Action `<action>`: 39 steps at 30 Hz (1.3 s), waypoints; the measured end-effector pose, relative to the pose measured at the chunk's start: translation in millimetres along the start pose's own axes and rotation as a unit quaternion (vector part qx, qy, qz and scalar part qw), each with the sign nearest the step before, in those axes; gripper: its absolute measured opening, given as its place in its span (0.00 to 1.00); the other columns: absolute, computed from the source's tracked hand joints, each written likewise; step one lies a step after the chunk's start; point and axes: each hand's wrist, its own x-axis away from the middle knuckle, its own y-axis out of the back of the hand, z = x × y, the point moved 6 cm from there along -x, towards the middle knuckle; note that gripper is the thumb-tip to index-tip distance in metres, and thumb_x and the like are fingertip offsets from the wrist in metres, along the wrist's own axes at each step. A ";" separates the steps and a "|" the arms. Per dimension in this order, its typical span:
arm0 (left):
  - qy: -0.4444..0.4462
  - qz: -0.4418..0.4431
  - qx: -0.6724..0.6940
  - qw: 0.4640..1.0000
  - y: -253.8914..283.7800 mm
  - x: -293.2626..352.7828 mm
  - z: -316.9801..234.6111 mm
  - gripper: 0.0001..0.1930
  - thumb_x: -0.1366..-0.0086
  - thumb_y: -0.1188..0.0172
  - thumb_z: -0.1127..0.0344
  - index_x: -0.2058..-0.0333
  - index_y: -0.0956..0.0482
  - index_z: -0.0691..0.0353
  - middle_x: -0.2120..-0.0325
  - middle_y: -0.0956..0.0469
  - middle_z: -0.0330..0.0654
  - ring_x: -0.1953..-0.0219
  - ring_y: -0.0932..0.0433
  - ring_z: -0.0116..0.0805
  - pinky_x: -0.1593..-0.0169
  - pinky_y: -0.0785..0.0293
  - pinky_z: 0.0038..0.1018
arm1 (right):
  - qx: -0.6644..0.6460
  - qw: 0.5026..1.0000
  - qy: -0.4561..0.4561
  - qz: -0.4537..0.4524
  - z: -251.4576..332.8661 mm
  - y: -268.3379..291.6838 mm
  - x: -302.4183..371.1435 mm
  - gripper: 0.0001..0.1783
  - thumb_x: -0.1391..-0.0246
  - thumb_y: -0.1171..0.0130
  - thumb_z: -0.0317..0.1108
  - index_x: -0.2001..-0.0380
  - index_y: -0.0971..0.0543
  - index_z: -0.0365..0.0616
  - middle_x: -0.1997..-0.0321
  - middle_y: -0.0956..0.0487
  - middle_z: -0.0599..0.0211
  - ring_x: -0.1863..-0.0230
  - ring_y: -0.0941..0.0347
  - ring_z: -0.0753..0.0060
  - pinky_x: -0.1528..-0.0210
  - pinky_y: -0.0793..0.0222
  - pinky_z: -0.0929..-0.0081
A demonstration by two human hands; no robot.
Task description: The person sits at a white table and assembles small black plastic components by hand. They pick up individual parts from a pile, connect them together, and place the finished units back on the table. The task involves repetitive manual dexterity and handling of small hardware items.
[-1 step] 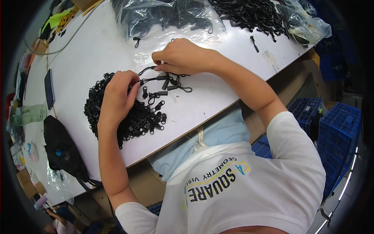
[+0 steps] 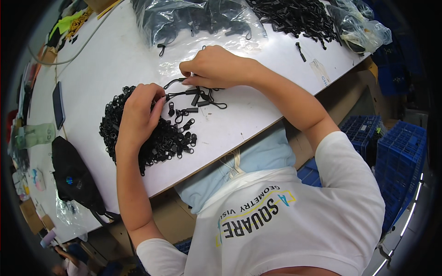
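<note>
My left hand is closed, thumb and forefinger pinched on a small black piece, mostly hidden, that looks like a zipper slider. It hovers over the edge of a heap of black zipper sliders. To its right, my right hand pinches a black cord zipper pull, whose loop points toward my left fingers. Between and below the hands lie several more cord pulls with tube-shaped ends, one loop reaching to my left fingertips. A loose slider sits beside the heap.
A clear plastic bag with black pulls lies at the far side, next to a large pile of black pulls. On the left are a phone and a black pouch. Blue crates stand right of the white table.
</note>
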 end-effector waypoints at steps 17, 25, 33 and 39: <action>0.041 -0.041 0.080 0.995 5.1 3.0 12.0 0.05 0.44 0.44 0.77 0.68 0.29 0.66 0.75 0.27 0.50 0.71 0.25 0.48 0.66 0.30 0.34 | 0.071 0.995 -0.022 0.061 13.5 -12.2 -2.0 0.15 0.46 0.45 0.44 0.69 0.29 0.42 0.82 0.25 0.56 0.78 0.27 0.47 0.73 0.34 0.55; -0.034 -0.091 0.043 0.994 6.9 -0.3 14.2 0.06 0.43 0.41 0.70 0.68 0.28 0.61 0.77 0.25 0.47 0.70 0.25 0.49 0.64 0.29 0.38 | 0.064 0.998 0.023 -0.003 25.9 -10.0 -1.6 0.11 0.50 0.42 0.35 0.72 0.32 0.41 0.82 0.26 0.54 0.77 0.28 0.48 0.74 0.36 0.56; -0.045 -0.113 0.033 0.992 9.0 4.3 11.9 0.06 0.44 0.41 0.70 0.68 0.27 0.61 0.78 0.25 0.45 0.71 0.24 0.46 0.64 0.28 0.37 | 0.093 0.995 -0.014 0.019 27.9 -10.2 -1.5 0.07 0.50 0.44 0.30 0.72 0.31 0.40 0.82 0.27 0.54 0.78 0.29 0.47 0.73 0.37 0.55; -0.042 -0.107 0.042 0.992 8.1 1.0 12.0 0.06 0.44 0.40 0.70 0.69 0.27 0.62 0.77 0.23 0.46 0.70 0.23 0.46 0.64 0.28 0.37 | 0.055 0.998 -0.029 -0.014 14.9 -3.2 0.4 0.03 0.47 0.51 0.27 0.71 0.32 0.38 0.83 0.29 0.50 0.80 0.33 0.46 0.74 0.39 0.57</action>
